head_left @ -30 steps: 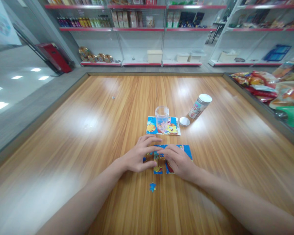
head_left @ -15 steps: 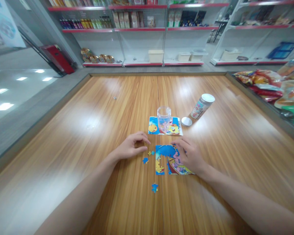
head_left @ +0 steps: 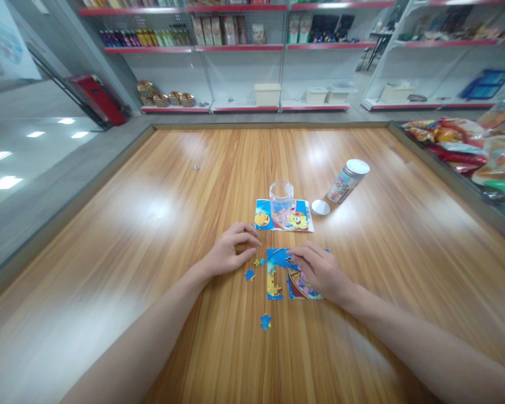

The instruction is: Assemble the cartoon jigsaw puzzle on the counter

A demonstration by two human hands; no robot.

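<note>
Wooden tabletop [head_left: 185, 196]: left hand [head_left: 228, 252] loosely parted, right hand [head_left: 325, 273] over cartoon puzzle [head_left: 299, 284], grip unclear; canister label [head_left: 341, 186] illegible.

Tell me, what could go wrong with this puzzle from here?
The right hand is over the partly assembled puzzle, so it might nudge joined pieces apart.
The left hand is close to small loose pieces, which it could brush out of place.
The clear cup stands on the picture card; a careless reach might tip it.
</note>
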